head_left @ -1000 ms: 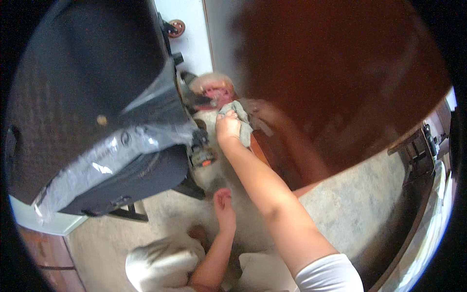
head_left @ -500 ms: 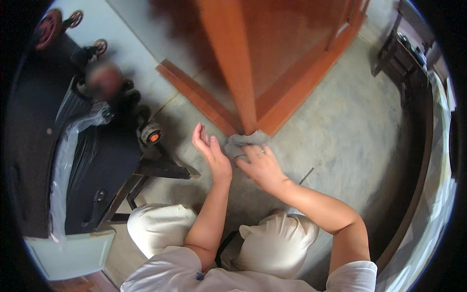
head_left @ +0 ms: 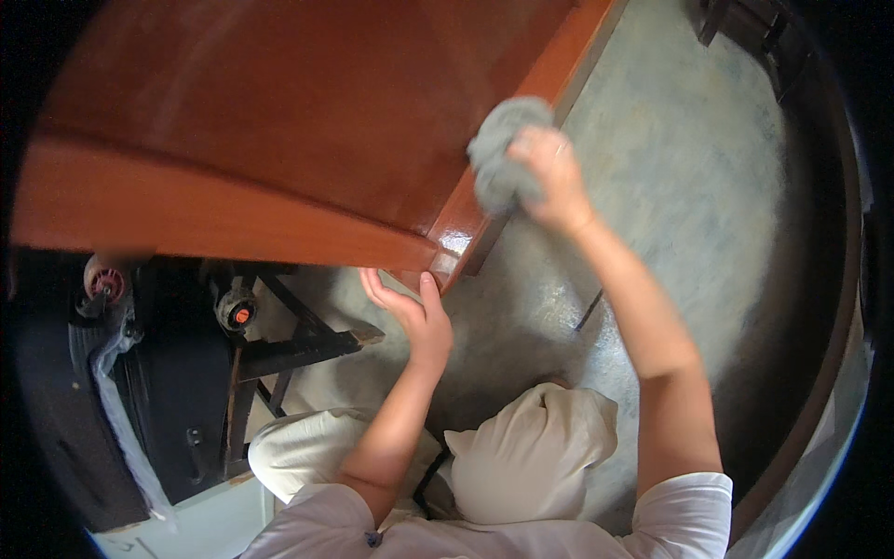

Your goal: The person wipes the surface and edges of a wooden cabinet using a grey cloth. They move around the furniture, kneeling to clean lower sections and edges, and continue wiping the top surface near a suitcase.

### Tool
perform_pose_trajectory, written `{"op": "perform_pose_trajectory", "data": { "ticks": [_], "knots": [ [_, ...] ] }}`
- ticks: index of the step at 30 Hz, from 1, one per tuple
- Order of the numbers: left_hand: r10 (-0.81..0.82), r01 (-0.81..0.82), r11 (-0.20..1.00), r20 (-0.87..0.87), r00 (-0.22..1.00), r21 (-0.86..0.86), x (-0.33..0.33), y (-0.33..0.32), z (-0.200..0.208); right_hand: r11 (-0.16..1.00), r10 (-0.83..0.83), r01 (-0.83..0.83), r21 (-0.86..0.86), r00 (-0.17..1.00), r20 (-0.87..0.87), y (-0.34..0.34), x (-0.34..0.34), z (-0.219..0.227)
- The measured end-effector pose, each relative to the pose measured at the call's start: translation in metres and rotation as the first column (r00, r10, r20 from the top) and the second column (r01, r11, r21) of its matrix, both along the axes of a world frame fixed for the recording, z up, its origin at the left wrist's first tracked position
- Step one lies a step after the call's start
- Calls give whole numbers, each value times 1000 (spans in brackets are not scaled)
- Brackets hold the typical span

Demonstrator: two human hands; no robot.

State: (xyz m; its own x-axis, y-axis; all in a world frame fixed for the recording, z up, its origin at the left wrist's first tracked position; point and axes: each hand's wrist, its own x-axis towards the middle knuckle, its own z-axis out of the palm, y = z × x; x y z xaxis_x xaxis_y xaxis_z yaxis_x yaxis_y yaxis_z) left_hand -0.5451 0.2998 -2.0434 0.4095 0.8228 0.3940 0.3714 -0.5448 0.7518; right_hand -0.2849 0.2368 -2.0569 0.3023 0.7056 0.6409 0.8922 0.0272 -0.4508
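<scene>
My right hand [head_left: 548, 177] grips a bunched grey cloth [head_left: 507, 154]. The cloth lies against the raised orange-brown bottom rim of a glossy reddish-brown wooden piece [head_left: 307, 112] that looks like a cabinet. Its motion blurs slightly. My left hand [head_left: 414, 317] is open at the corner of the wooden panel's lower edge [head_left: 279, 228], thumb apart from the fingers. The thumb tip touches or nearly touches the corner. The other fingertips reach up to the underside of the edge, and their contact there is partly hidden.
At the left stands black padded equipment [head_left: 177, 373] with small wheels and a dark wooden leg frame [head_left: 307, 354]. A thin dark stick [head_left: 589, 310] lies on the grey concrete floor [head_left: 689, 186]. A dark curved edge [head_left: 819, 391] runs along the right, and dark furniture legs [head_left: 712, 20] show at the top right.
The wooden panel now spreads across the upper left, where its narrow edge faced me before. My right hand has moved the cloth from the bottom corner up and right along the rim.
</scene>
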Motion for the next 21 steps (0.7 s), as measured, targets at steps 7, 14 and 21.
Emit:
{"op": "perform_pose_trajectory", "data": {
  "ticks": [7, 14, 21],
  "knots": [
    [-83, 94, 994, -173, 981, 51, -3, -2, 1, 892, -434, 431, 137, 901, -9, 18, 170, 9],
    [-173, 180, 984, -238, 956, 9, -24, 4, 0, 936, -185, 213, 281, 975, -124, 15, 56, -11],
    [-208, 210, 977, -451, 868, -46, -40, 16, 6, 861, 135, 214, 462, 779, -613, -4, -120, -54]
  ]
}}
